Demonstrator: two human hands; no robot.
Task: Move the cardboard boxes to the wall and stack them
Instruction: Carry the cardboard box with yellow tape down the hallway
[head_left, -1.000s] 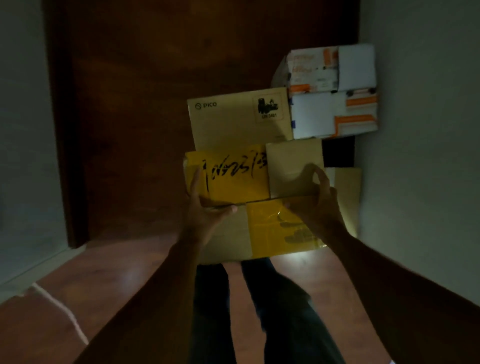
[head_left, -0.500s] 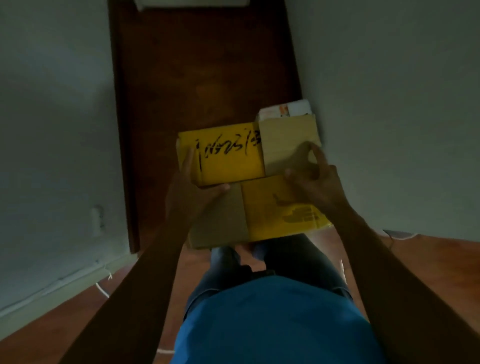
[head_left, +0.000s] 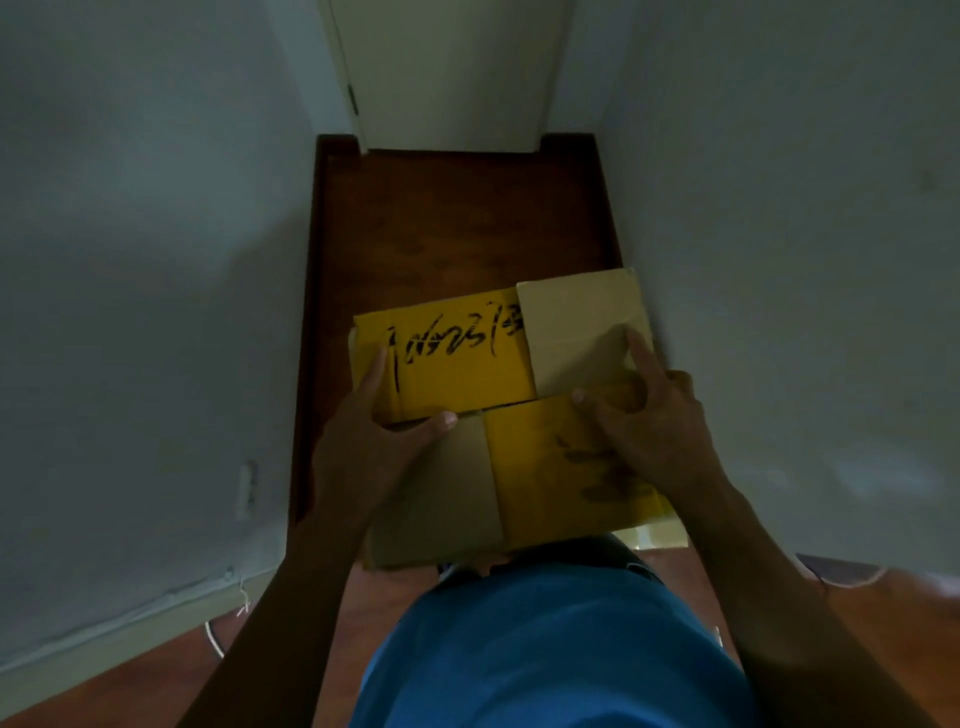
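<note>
I hold a cardboard box with yellow tape and black scrawled writing on its top flaps, in front of my waist. My left hand grips its left side, thumb across the seam between the flaps. On the right side, my right hand presses down with spread fingers. The box hides whatever lies under it; no other boxes show in this view.
A dark wooden door stands ahead, pale walls on both sides. A wall socket and a thin white cable sit low on the left by the skirting. The floor is reddish wood. My blue shirt fills the bottom.
The view has swung upward and my body has come closer; the stack of PICO and white boxes seen a second ago has dropped out of sight behind the held box. Both hands keep their grip.
</note>
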